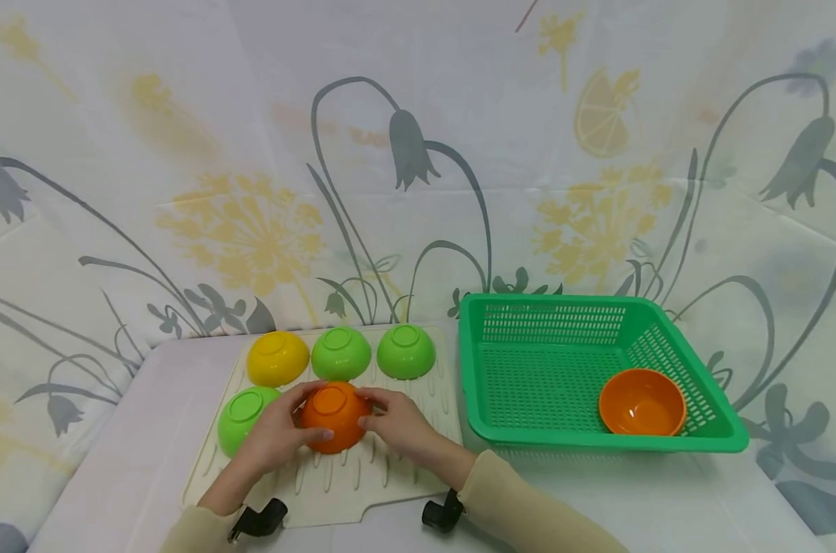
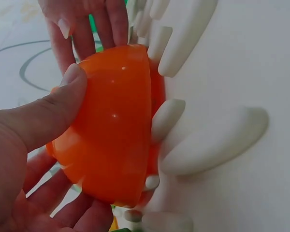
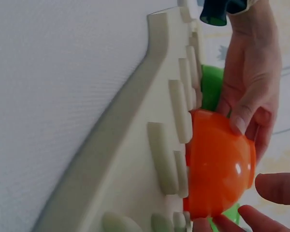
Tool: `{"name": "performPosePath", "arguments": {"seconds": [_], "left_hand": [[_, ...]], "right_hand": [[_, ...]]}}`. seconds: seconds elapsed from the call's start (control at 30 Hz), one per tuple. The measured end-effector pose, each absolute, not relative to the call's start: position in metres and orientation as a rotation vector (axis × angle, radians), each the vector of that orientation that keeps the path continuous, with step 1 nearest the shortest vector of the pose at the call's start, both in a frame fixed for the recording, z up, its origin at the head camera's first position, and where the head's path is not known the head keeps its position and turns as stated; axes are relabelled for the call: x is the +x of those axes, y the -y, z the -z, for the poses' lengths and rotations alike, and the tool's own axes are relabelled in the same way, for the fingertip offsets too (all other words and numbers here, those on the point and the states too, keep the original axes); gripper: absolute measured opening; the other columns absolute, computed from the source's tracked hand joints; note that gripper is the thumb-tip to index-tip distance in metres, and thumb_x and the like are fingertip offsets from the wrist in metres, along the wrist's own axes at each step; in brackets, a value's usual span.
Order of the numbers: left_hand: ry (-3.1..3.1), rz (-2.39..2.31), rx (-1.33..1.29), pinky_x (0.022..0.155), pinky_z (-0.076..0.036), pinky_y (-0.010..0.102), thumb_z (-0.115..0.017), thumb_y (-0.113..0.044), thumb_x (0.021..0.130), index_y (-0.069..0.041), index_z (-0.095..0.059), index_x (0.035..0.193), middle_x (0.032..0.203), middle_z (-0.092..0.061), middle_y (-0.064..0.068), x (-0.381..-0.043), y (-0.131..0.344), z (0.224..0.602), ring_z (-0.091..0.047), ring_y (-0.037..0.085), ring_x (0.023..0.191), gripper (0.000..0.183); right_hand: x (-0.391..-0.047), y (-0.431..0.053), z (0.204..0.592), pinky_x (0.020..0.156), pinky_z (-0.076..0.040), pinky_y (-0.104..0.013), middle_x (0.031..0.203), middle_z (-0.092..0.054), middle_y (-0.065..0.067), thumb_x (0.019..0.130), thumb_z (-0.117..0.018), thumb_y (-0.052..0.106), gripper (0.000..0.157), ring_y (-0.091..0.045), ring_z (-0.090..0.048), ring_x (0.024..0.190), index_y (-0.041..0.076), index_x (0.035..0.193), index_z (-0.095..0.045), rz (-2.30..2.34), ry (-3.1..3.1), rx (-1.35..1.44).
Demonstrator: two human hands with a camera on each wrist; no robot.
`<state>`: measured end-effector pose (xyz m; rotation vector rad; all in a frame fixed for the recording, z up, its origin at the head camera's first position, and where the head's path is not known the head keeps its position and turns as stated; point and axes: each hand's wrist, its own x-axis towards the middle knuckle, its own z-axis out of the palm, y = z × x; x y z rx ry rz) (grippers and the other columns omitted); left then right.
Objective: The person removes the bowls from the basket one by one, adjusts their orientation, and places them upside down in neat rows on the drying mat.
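Note:
An orange bowl (image 1: 335, 418) sits upside down on the ridges of a cream drying mat (image 1: 335, 507). My left hand (image 1: 279, 430) holds it from the left, thumb on its near side and fingers round the far side. At its right side is my right hand (image 1: 407, 426); its extended fingertips (image 3: 222, 223) meet the bowl, while its thumb (image 3: 278, 188) stands a little off it in the right wrist view. A green bowl (image 1: 241, 418), partly hidden by my left hand, stands inverted beside it. Behind are a yellow bowl (image 1: 277, 359) and two green bowls (image 1: 342, 353), also inverted.
A green plastic basket (image 1: 549, 384) stands right of the mat. Inside, at its right front, a second orange bowl (image 1: 642, 403) lies with its opening facing up. A patterned cloth (image 1: 418, 153) hangs behind everything. Dark wrist cameras (image 1: 262, 518) sit at both sleeves.

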<state>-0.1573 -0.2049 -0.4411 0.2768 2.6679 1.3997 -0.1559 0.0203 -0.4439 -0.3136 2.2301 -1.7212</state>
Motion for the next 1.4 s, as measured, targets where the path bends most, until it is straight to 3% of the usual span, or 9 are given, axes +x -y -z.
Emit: {"name": "performPosePath", "arguments": {"seconds": [0.33, 0.97, 1.4], "left_hand": [[-2.712, -1.375, 0.247, 0.104, -0.043, 0.056, -0.087, -0.013, 0.077, -0.012, -0.054, 0.14, 0.136, -0.058, 0.01, -0.155, 0.203, 0.442, -0.055, 0.033, 0.121, 0.072], [-2.728, -1.373, 0.211, 0.106, -0.041, 0.057, -0.085, -0.01, 0.078, -0.014, -0.052, 0.143, 0.139, -0.055, 0.012, -0.152, 0.2, 0.447, -0.052, 0.034, 0.125, 0.073], [-2.722, -1.382, 0.222, 0.107, -0.039, 0.057, -0.083, -0.01, 0.08, -0.014, -0.049, 0.145, 0.14, -0.054, 0.011, -0.15, 0.199, 0.446, -0.051, 0.033, 0.126, 0.073]], "right_hand": [[-0.151, -0.038, 0.411, 0.102, -0.048, -0.046, 0.135, -0.06, -0.009, 0.098, -0.061, 0.015, 0.038, -0.029, -0.054, 0.126, 0.01, 0.136, -0.061, 1.803, -2.199, -0.294], [-0.141, -0.124, 0.333, 0.107, -0.043, -0.044, 0.136, -0.058, -0.006, 0.101, -0.056, 0.007, 0.034, -0.024, -0.053, 0.126, 0.007, 0.135, -0.058, 1.945, -2.246, -0.42], [-0.154, -0.247, 0.298, 0.107, -0.037, -0.057, 0.14, -0.055, -0.011, 0.102, -0.057, 0.036, 0.044, -0.032, -0.05, 0.127, 0.011, 0.139, -0.055, 1.48, -2.6, -0.336]]}}
